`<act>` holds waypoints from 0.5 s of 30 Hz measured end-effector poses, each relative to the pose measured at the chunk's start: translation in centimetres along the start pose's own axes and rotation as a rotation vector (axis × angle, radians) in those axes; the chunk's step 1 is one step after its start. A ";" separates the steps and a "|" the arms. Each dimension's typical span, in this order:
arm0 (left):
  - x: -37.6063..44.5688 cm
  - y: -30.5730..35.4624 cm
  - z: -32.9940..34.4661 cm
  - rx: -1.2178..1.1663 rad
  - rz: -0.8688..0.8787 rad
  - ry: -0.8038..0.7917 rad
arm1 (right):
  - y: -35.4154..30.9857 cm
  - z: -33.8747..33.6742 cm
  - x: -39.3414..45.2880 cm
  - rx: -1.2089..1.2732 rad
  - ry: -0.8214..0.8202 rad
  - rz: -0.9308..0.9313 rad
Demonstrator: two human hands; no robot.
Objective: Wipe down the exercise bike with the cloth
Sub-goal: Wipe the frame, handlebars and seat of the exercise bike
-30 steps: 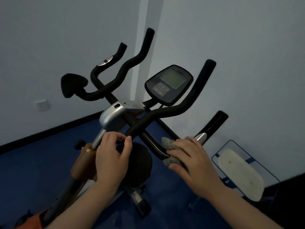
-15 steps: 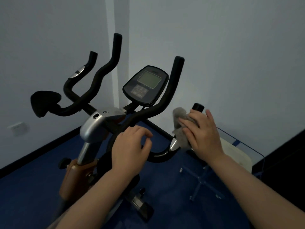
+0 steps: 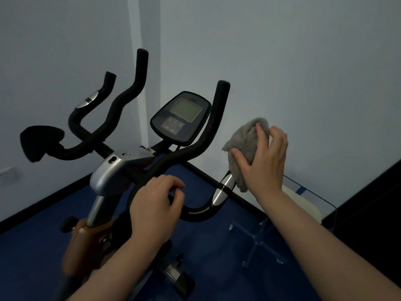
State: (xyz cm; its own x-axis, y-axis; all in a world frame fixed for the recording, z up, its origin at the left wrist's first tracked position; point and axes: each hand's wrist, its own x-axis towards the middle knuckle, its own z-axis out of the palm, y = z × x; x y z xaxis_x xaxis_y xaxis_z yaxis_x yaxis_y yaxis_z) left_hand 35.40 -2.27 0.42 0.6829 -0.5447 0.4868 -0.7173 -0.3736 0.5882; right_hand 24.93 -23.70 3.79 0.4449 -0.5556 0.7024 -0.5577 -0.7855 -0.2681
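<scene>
The exercise bike (image 3: 112, 172) stands in a room corner, with black foam handlebars and a dark console (image 3: 181, 117) with a grey screen. My right hand (image 3: 263, 157) wraps a grey cloth (image 3: 244, 142) around the upper end of the right outer handlebar grip, which the cloth hides; the silver pulse sensor (image 3: 223, 187) shows just below it. My left hand (image 3: 155, 205) grips the curved lower bar near the stem, fingers curled over it.
Pale walls meet in the corner behind the bike. The floor (image 3: 32, 246) is blue with a black skirting. A glass-topped stand (image 3: 303, 203) with a pale pad sits low at the right, close to my right forearm.
My right hand has slid the cloth up the right grip from near the silver sensor to its top end. The view has shifted right. My left hand keeps its hold.
</scene>
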 end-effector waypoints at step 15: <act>-0.1 0.1 0.1 0.018 -0.026 0.018 | -1.9 1.9 0.9 0.623 -0.007 0.691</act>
State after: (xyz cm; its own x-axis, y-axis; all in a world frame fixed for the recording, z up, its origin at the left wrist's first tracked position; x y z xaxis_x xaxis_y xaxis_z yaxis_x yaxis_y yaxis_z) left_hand 35.23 -2.31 0.41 0.7039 -0.5210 0.4828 -0.7012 -0.4008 0.5897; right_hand 27.73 -23.19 3.71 0.1594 -0.9546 0.2516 -0.2246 -0.2832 -0.9324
